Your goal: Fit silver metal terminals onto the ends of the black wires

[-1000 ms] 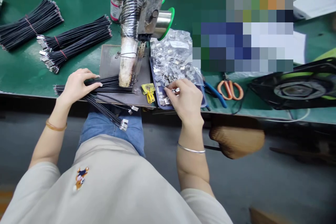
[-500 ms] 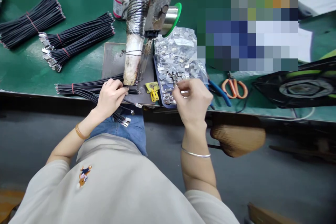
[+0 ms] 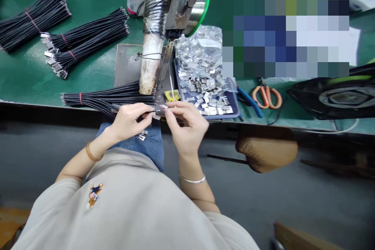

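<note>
A cable end (image 3: pixel 156 111) is pinched in the left hand (image 3: pixel 129 120); at its three o'clock, a connector (image 3: pixel 164 106) is pinched in the right hand (image 3: pixel 189 125), and could be dropped if gripped too lightly.

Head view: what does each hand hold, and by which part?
Left hand: a black wire, near its end. Right hand: a small metal piece, part unclear.

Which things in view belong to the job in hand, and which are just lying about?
In the job, by the look of it:
- wire in left hand
- metal piece in right hand
- near bundle
- parts tray

Apparently lying about:
- blue-handled tool
- orange-handled tool
- jar
</note>
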### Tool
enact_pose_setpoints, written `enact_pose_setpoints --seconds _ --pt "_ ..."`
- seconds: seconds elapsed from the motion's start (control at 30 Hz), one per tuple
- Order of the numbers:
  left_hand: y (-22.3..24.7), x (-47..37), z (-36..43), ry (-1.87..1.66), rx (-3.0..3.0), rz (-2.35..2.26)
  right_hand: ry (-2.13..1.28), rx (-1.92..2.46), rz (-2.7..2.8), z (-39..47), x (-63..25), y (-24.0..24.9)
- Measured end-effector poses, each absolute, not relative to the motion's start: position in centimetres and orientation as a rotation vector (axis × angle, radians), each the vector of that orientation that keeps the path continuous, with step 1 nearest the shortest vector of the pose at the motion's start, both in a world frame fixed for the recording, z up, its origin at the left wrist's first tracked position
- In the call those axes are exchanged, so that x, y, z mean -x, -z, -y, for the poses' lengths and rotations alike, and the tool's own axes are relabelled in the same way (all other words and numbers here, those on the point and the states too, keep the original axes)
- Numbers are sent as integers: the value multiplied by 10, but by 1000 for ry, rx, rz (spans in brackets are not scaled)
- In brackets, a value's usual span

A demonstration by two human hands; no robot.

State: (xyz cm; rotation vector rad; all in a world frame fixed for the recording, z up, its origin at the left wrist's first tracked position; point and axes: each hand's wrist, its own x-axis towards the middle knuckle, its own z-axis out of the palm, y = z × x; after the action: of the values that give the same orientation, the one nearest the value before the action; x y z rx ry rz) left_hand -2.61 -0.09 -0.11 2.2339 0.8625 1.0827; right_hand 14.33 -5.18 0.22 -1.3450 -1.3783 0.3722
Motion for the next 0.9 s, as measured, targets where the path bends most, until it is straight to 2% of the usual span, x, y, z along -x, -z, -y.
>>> enact_pose_setpoints --seconds 0.13,0.27,0.47,0.73,0.9 --pt "-4 23 1 -1024 -1883 -965 -687 1295 1263 49 -134 13" --pt "-5 25 0 -955 -1789 -970 -779 1257 1181 47 -131 20" --pt "-5 29 -2 -925 -1890 -947 -749 1268 1201 47 -131 19" --pt "6 30 -2 -901 -2269 -850 -525 1347 1350 52 -133 18" --pt "4 28 -1 -884 -2014 -897 -470 1348 1329 53 -125 20"
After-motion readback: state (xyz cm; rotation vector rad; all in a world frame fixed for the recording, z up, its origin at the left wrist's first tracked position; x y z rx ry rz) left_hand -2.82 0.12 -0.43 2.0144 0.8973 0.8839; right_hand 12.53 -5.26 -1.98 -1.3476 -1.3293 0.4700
